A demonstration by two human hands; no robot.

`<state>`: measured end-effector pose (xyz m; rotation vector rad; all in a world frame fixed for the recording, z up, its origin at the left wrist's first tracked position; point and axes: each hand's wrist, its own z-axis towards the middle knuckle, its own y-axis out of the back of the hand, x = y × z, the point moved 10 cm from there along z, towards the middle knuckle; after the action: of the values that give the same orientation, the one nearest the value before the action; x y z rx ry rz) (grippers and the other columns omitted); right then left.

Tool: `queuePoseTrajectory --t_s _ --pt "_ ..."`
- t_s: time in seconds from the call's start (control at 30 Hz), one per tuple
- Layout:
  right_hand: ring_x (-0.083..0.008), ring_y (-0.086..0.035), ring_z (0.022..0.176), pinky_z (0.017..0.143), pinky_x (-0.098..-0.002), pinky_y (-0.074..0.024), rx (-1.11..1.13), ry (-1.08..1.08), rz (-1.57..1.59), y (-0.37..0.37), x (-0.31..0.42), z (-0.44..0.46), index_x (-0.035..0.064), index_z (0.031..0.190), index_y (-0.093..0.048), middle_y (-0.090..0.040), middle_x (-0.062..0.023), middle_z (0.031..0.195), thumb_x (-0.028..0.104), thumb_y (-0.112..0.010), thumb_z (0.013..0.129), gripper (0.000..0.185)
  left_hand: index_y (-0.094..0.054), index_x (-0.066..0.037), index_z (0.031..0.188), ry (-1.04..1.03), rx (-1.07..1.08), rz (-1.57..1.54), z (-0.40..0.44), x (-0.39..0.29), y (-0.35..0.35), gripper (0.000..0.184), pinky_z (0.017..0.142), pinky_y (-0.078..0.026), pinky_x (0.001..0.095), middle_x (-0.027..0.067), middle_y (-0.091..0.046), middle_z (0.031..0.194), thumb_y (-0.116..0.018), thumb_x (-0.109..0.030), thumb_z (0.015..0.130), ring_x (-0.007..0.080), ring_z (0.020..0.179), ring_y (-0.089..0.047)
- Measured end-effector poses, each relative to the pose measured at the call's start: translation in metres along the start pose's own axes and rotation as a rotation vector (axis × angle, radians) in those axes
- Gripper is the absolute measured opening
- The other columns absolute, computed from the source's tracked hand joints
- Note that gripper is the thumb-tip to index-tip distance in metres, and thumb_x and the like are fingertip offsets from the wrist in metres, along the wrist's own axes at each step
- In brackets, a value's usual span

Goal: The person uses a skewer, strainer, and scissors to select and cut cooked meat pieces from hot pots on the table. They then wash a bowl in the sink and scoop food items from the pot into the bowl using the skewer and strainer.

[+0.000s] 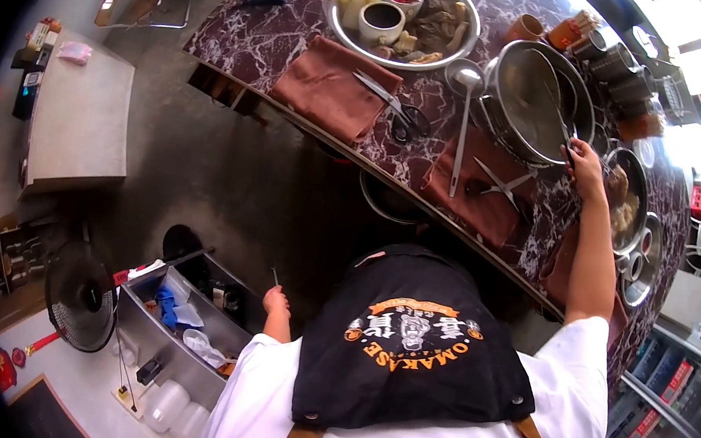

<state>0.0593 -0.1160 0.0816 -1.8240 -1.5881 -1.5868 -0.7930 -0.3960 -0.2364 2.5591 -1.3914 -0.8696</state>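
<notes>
My right hand [584, 170] is closed round the dark handle of a long metal utensil [560, 113], whose far end reaches into the large steel pot [486, 105]. Low at the left of my apron, my left hand [275, 300] is closed round a thin object [275, 275] too small to name. Below the pot, a pair of scissors [501, 187] lies on a brown cloth [456, 207]. A long-handled ladle [463, 124] rests beside the pot. Another pair of scissors [393, 107] lies partly on a second brown cloth [318, 86].
A steel tray [331, 31] with bowls and food stands at the table's back. Cups and tins [617, 61] line its far right. A pan of food [625, 203] sits near my right forearm. An open drawer [197, 349] and a fan [80, 296] are at lower left.
</notes>
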Motion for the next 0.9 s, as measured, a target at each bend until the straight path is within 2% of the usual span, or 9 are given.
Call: queuePoseTrajectory --t_s 0.03,0.17,0.23,0.27,0.37,0.4,0.5,0.7,0.9 --pt "-0.0051 -0.048 0.055 0.045 -0.0174 -0.0369 -0.021 0.013 -0.038 0.003 -0.014 0.013 0.0096 0.124 -0.054 -0.067 0.0006 0.093 0.016 -0.054 0.095 0.029 -0.062 -0.010 0.090 -0.022 -0.012 -0.001 0.012 -0.005 0.006 0.006 0.035 -0.023 0.0233 -0.0032 -0.041 0.053 -0.062 -0.015 0.087 0.0084 0.038 -0.033" --pt "-0.0044 -0.049 0.057 0.046 -0.0173 -0.0385 -0.003 0.019 0.060 0.003 -0.019 0.011 0.0074 0.117 -0.056 -0.065 0.0009 0.087 0.015 -0.057 0.094 0.025 -0.064 -0.012 0.096 -0.091 -0.002 -0.086 0.017 -0.047 0.007 0.012 0.036 -0.023 0.0218 -0.0039 -0.042 0.058 -0.059 -0.021 0.091 0.0066 0.042 -0.034" --pt "-0.0063 -0.049 0.055 0.048 -0.0193 -0.0397 0.028 0.030 0.157 0.000 -0.015 0.006 0.0065 0.114 -0.059 -0.058 0.0015 0.078 0.019 -0.073 0.084 0.035 -0.064 -0.012 0.100 -0.155 0.065 -0.158 0.011 -0.066 0.003 0.012 0.038 -0.024 0.0215 -0.0045 -0.043 0.060 -0.059 -0.020 0.092 0.0059 0.045 -0.035" --pt "-0.0055 -0.050 0.057 0.048 -0.0187 -0.0393 0.016 0.005 0.179 0.001 -0.015 0.003 0.0078 0.114 -0.059 -0.058 0.0024 0.078 0.019 -0.073 0.084 0.035 -0.064 -0.012 0.101 -0.160 0.074 -0.175 0.008 -0.069 0.004 0.013 0.038 -0.025 0.0215 -0.0044 -0.043 0.061 -0.060 -0.020 0.092 0.0060 0.045 -0.035" --pt "-0.0038 -0.051 0.060 0.048 -0.0169 -0.0394 0.001 -0.037 0.202 0.004 -0.017 -0.005 0.0099 0.115 -0.058 -0.063 0.0040 0.085 0.018 -0.065 0.090 0.027 -0.064 -0.011 0.102 -0.166 0.093 -0.229 -0.001 -0.074 0.000 0.014 0.040 -0.026 0.0215 -0.0042 -0.044 0.061 -0.062 -0.020 0.091 0.0060 0.046 -0.036" --pt "-0.0036 -0.051 0.060 0.048 -0.0162 -0.0395 -0.001 -0.047 0.211 0.006 -0.023 -0.001 0.0105 0.118 -0.057 -0.066 0.0036 0.091 0.016 -0.059 0.093 0.025 -0.064 -0.011 0.100 -0.170 0.099 -0.240 -0.004 -0.074 -0.002 0.013 0.039 -0.026 0.0217 -0.0038 -0.044 0.060 -0.063 -0.020 0.091 0.0061 0.046 -0.036" --pt "-0.0046 -0.052 0.058 0.048 -0.0160 -0.0411 0.002 -0.059 0.223 0.006 -0.018 -0.016 0.0086 0.120 -0.055 -0.067 0.0004 0.092 0.013 -0.056 0.095 0.026 -0.064 -0.012 0.097 -0.144 0.099 -0.246 -0.012 -0.064 -0.010 0.011 0.038 -0.025 0.0212 -0.0040 -0.046 0.060 -0.063 -0.020 0.090 0.0059 0.044 -0.037" --pt "-0.0041 -0.052 0.055 0.043 -0.0140 -0.0398 0.041 -0.078 0.271 0.017 -0.028 -0.027 0.0069 0.117 -0.056 -0.065 0.0004 0.083 0.012 -0.059 0.093 0.026 -0.064 -0.011 0.095 -0.126 0.169 -0.149 -0.020 -0.028 -0.053 0.010 0.037 -0.025 0.0210 -0.0042 -0.047 0.060 -0.062 -0.020 0.091 0.0059 0.042 -0.037" --pt "-0.0041 -0.052 0.055 0.045 -0.0142 -0.0414 0.098 -0.039 0.269 0.031 -0.029 -0.028 0.0056 0.117 -0.055 -0.062 -0.0015 0.080 0.011 -0.059 0.093 0.025 -0.064 -0.010 0.099 -0.118 0.149 -0.130 -0.040 0.007 -0.072 0.012 0.037 -0.026 0.0207 -0.0042 -0.045 0.060 -0.060 -0.018 0.092 0.0063 0.043 -0.037"
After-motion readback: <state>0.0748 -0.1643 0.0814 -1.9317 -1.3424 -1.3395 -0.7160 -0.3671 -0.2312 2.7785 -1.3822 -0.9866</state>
